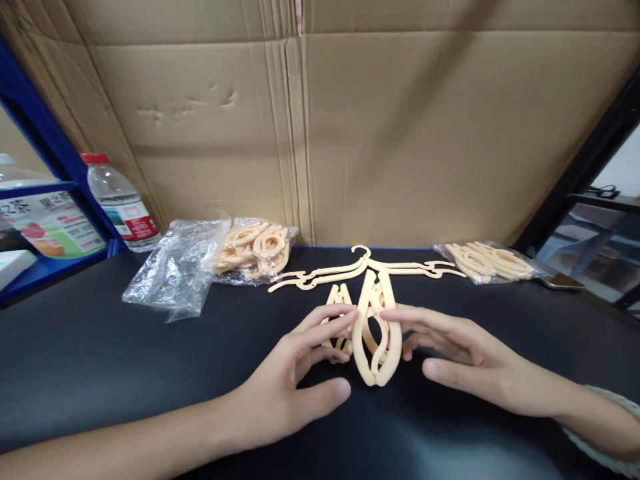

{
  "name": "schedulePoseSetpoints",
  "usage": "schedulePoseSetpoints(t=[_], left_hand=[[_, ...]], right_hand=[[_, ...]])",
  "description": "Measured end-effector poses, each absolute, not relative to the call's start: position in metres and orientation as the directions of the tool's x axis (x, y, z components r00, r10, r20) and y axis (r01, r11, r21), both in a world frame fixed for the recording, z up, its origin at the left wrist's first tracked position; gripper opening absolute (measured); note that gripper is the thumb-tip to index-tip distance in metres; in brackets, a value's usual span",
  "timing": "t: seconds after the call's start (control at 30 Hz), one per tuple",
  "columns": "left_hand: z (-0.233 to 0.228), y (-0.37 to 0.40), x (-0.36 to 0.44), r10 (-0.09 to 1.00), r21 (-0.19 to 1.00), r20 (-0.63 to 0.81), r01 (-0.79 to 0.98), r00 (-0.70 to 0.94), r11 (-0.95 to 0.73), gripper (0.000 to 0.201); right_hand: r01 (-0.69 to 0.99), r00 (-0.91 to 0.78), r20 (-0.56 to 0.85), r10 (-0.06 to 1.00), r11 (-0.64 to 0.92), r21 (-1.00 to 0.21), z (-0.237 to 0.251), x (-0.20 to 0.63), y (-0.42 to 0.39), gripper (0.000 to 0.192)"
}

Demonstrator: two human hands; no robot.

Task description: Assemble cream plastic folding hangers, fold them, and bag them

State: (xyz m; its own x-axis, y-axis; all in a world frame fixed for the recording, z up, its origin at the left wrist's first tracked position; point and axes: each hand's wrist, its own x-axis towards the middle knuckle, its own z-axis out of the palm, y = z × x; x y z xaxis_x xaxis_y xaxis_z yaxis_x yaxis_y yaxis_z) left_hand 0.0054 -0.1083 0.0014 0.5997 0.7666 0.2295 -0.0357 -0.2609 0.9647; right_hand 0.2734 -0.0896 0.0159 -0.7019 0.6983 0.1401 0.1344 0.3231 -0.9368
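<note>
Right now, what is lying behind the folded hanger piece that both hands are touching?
Behind the folded hanger piece lies an unfolded hanger, flat on the black table, then the cardboard wall. The left hand partly covers a second small piece.

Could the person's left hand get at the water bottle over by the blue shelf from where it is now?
Probably yes. The left hand is open, and the water bottle stands upright far to its left. The crumpled plastic bag lies roughly between them; the arm could likely pass over it.
</note>
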Motion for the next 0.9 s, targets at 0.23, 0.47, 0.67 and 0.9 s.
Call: schedulePoseSetpoints(t=[0.23, 0.47, 0.67, 0.9], left_hand=[[0.004, -0.111, 0.001, 0.742, 0.868, 0.358, 0.091, 0.567, -0.489, 0.058], [0.007, -0.107, 0.0, 0.774, 0.821, 0.386, 0.195, 0.502, -0.536, 0.043], [0.007, -0.108, 0.002, 0.777, 0.665, 0.365, 0.441, 0.513, -0.603, 0.039], [0.002, -0.114, -0.001, 0.729, 0.441, 0.235, 0.598, 0.643, -0.669, 0.048]], right_hand=[[0.068, -0.479, 0.29, 0.828, 0.364, -0.929, 0.012, 0.284, -0.077, 0.043], [0.657, -0.404, 0.226, 0.886, 0.453, -0.602, 0.01, 0.303, -0.055, 0.033], [0.767, -0.537, 0.06, 0.842, 0.516, -0.382, 0.012, 0.301, -0.061, 0.04], [0.726, -0.609, 0.061, 0.791, 0.586, -0.359, 0.01, 0.299, -0.068, 0.067]])
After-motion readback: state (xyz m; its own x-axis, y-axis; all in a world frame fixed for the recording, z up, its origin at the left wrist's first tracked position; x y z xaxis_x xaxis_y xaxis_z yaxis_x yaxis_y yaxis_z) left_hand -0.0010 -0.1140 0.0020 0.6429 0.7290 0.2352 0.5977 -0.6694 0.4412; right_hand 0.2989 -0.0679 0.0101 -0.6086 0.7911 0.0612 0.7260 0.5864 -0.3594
